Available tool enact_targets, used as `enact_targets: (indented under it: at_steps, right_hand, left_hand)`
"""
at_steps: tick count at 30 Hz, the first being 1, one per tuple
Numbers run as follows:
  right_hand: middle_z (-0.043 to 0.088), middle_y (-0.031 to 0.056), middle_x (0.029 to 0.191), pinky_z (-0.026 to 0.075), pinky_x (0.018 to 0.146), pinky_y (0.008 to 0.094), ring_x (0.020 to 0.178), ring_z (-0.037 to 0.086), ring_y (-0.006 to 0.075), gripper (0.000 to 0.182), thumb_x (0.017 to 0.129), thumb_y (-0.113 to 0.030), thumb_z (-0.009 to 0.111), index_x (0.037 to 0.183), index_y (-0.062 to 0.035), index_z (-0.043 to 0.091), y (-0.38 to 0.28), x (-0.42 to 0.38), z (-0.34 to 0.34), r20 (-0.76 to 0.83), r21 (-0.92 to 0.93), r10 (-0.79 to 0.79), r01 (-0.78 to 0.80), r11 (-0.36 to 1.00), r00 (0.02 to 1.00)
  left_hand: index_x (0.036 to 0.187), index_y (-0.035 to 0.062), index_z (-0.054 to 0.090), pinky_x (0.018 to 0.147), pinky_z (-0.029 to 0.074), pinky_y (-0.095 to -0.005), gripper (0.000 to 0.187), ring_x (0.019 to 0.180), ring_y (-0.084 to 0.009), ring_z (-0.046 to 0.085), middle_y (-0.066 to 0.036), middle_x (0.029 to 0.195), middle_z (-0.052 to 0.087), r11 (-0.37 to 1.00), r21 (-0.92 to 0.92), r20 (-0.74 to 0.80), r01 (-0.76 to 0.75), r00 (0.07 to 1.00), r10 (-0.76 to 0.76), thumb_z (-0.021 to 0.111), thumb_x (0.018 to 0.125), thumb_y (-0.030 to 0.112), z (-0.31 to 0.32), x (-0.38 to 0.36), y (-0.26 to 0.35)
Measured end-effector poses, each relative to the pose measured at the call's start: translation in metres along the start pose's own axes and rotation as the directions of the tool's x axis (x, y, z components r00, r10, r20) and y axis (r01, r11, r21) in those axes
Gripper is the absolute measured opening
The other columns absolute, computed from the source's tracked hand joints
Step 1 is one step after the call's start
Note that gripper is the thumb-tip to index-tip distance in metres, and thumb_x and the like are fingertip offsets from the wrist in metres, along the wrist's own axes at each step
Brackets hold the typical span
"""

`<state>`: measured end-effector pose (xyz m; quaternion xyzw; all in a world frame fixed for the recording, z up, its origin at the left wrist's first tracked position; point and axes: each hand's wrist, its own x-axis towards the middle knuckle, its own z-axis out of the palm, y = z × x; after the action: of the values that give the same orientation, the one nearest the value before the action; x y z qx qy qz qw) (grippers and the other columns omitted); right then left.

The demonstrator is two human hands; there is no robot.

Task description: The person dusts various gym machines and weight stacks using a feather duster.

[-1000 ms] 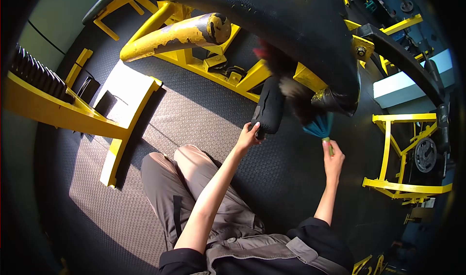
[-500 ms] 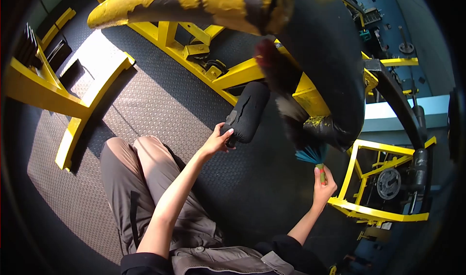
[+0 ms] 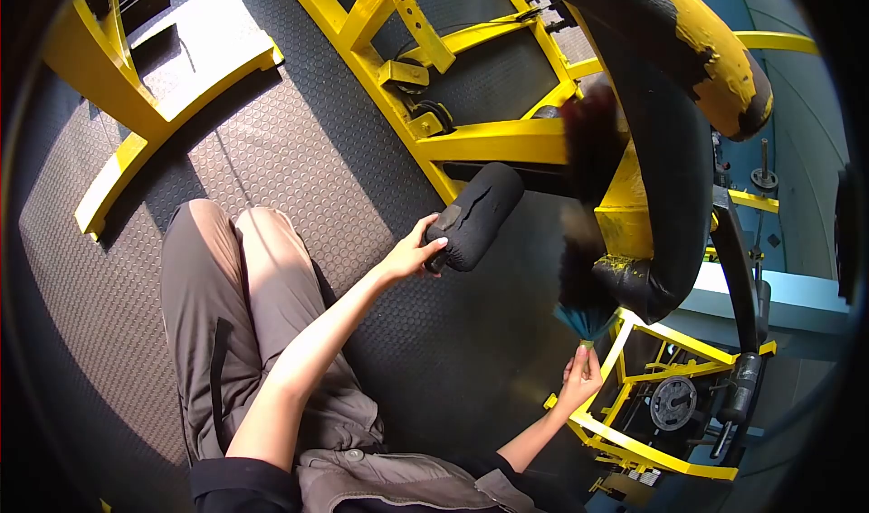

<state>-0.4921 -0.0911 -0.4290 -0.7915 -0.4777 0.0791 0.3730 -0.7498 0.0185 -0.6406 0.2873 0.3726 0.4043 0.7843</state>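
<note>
My left hand (image 3: 421, 249) is closed around the near end of a black foam roller pad (image 3: 489, 207) with a long split along its side. In my right hand (image 3: 581, 382), the fingers pinch the short handle of a feather duster (image 3: 579, 318). Its plume is teal at the base, dark and blurred in the middle and deep red at the tip, pointing up. The plume lies alongside a yellow machine frame part (image 3: 625, 228) and the worn black end (image 3: 625, 278) below it, overlapping them in this view.
A thick black curved machine arm (image 3: 674, 169) with a chipped yellow end (image 3: 724, 52) looms close at upper right. Yellow frame beams (image 3: 498, 142) stand ahead, and a yellow-edged base (image 3: 172, 115) lies left. Another machine with a weight plate (image 3: 673, 403) is at lower right.
The view has shifted, moving the machine arm to the right. My right hand and the duster sit slightly lower and farther left in view; my left hand keeps hold of the roller pad.
</note>
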Motion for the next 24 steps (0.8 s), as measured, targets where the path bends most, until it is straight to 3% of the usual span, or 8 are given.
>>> enact_targets:
  at_steps: [4, 7, 10, 11, 13, 19, 21, 24]
  right_hand:
    - [0.046, -0.002, 0.053, 0.025, 0.039, 0.0176, 0.043, 0.037, 0.0021, 0.029, 0.083, -0.022, 0.062, 0.098, 0.0023, 0.062, 0.011, -0.011, 0.025, 0.151, 0.026, 0.149, -0.155, 0.988, 0.977]
    - [0.051, 0.0005, 0.055, 0.025, 0.04, 0.0196, 0.045, 0.039, 0.0024, 0.03, 0.083, -0.025, 0.062, 0.094, 0.0032, 0.064, 0.015, -0.02, 0.048, 0.231, -0.268, -0.035, 0.099, 0.958, 0.972]
    - [0.048, 0.0023, 0.053, 0.027, 0.038, 0.0191, 0.042, 0.038, 0.0041, 0.028, 0.087, -0.024, 0.056, 0.093, 0.0029, 0.06, -0.015, -0.037, 0.05, 0.389, 0.018, 0.269, -0.299, 0.954, 0.881]
    - [0.047, 0.0028, 0.053, 0.028, 0.037, 0.0192, 0.041, 0.038, 0.0047, 0.027, 0.089, -0.024, 0.053, 0.092, 0.0025, 0.057, -0.031, -0.046, 0.05, 0.504, 0.182, 0.379, -0.525, 0.832, 0.776]
    - [0.042, 0.0043, 0.054, 0.028, 0.035, 0.0188, 0.037, 0.034, 0.0058, 0.033, 0.093, -0.031, 0.041, 0.093, 0.0008, 0.05, -0.06, -0.064, 0.056, 0.648, 0.37, 0.331, -0.663, 0.651, 0.686]
    - [0.033, -0.001, 0.053, 0.024, 0.033, 0.0166, 0.036, 0.026, 0.0038, 0.037, 0.093, -0.041, 0.035, 0.094, -0.0052, 0.045, -0.107, -0.088, 0.116, 0.719, 0.63, 0.188, -0.741, 0.23, 0.669]
    - [0.031, -0.0026, 0.053, 0.024, 0.033, 0.0158, 0.036, 0.025, 0.0027, 0.036, 0.093, -0.041, 0.036, 0.094, -0.0059, 0.045, -0.114, -0.093, 0.132, 0.814, 0.55, 0.19, -0.834, 0.053, 0.549]
    - [0.032, -0.0034, 0.054, 0.023, 0.034, 0.0147, 0.038, 0.026, 0.0017, 0.034, 0.093, -0.039, 0.037, 0.094, -0.0065, 0.045, -0.111, -0.099, 0.141, 0.858, 0.504, 0.123, -0.864, -0.016, 0.498]
  left_hand:
    - [0.135, 0.0172, 0.019, 0.042, 0.042, -0.0252, 0.062, 0.054, -0.0185, 0.061, -0.016, 0.1, 0.058, 0.999, 0.003, -0.015, -0.032, 0.999, 0.032, 0.054, 0.086, 0.032, 0.001, 0.002, -0.005]
    - [0.135, 0.0173, 0.019, 0.042, 0.042, -0.0251, 0.063, 0.053, -0.018, 0.061, -0.016, 0.098, 0.059, 1.0, -0.001, -0.017, -0.028, 0.999, 0.028, 0.054, 0.086, 0.032, 0.0, 0.003, -0.009]
    - [0.135, 0.0176, 0.019, 0.042, 0.042, -0.0252, 0.063, 0.054, -0.0178, 0.061, -0.016, 0.094, 0.059, 1.0, -0.019, -0.009, -0.02, 1.0, 0.02, 0.054, 0.086, 0.032, 0.0, 0.003, -0.007]
    - [0.136, 0.0178, 0.019, 0.042, 0.043, -0.0253, 0.063, 0.054, -0.0178, 0.061, -0.015, 0.091, 0.06, 0.999, -0.035, -0.003, -0.014, 1.0, 0.014, 0.054, 0.086, 0.032, 0.001, 0.002, -0.006]
    - [0.136, 0.018, 0.019, 0.043, 0.044, -0.0258, 0.064, 0.055, -0.0169, 0.061, -0.014, 0.09, 0.06, 0.997, -0.073, 0.017, 0.032, 0.999, -0.031, 0.055, 0.086, 0.032, 0.001, 0.0, -0.002]
    - [0.137, 0.0193, 0.019, 0.053, 0.045, -0.0248, 0.066, 0.058, -0.0118, 0.053, -0.005, 0.078, 0.055, 0.991, -0.048, 0.011, 0.124, 0.992, -0.123, 0.057, 0.085, 0.034, 0.002, -0.005, 0.003]
    - [0.138, 0.0145, 0.018, 0.051, 0.049, -0.028, 0.077, 0.054, -0.0134, 0.054, -0.01, 0.077, 0.057, 0.992, 0.125, -0.09, -0.011, 0.996, 0.022, 0.065, 0.079, 0.03, 0.006, -0.003, -0.01]
    - [0.135, 0.001, 0.018, 0.065, 0.049, -0.0376, 0.086, 0.075, -0.0301, 0.062, -0.022, 0.083, 0.061, 0.815, 0.557, -0.125, -0.162, 0.953, 0.275, 0.071, 0.071, 0.023, 0.013, 0.001, -0.018]
